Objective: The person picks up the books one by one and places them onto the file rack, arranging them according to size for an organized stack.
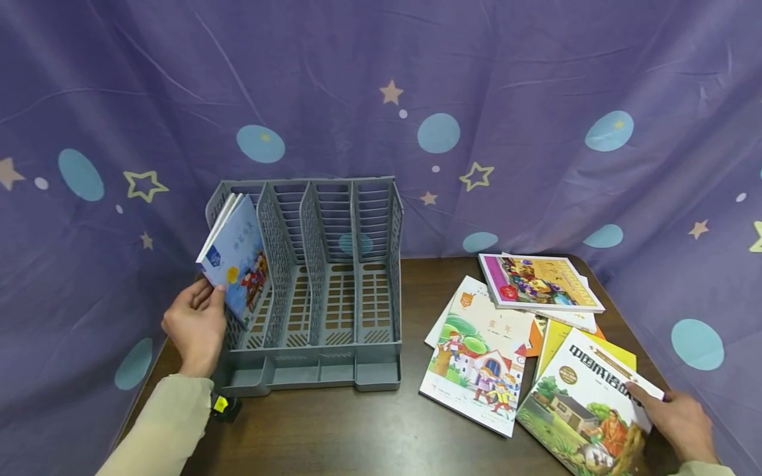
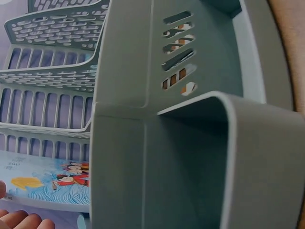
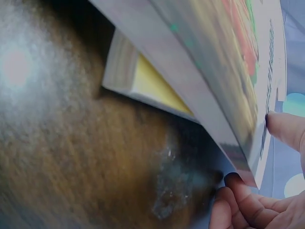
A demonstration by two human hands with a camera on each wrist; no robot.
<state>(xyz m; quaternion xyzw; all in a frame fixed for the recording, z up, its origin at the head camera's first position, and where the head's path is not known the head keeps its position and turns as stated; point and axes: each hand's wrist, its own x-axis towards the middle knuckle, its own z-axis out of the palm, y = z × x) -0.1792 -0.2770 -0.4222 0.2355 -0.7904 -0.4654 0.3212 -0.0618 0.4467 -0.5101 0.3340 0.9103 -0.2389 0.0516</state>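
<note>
A blue picture book (image 1: 238, 258) leans in the leftmost slot of a grey file rack (image 1: 333, 347), with a white-edged book behind it. My left hand (image 1: 196, 324) pinches the blue book's lower left edge; its fingertips (image 2: 28, 222) show at the corner of the left wrist view. On the right, my right hand (image 1: 681, 420) grips the right edge of a white book with a farmhouse cover (image 1: 595, 410), thumb on top and fingers beneath. In the right wrist view this book (image 3: 224, 95) is tilted up off the pile.
A white children's book (image 1: 479, 357), a purple-and-yellow book (image 1: 538, 283) and a yellow book (image 1: 556, 340) overlap on the brown table (image 1: 381, 430). A small black object with a yellow mark (image 1: 225, 404) sits by the rack's front left corner. A purple curtain (image 1: 357, 86) hangs behind.
</note>
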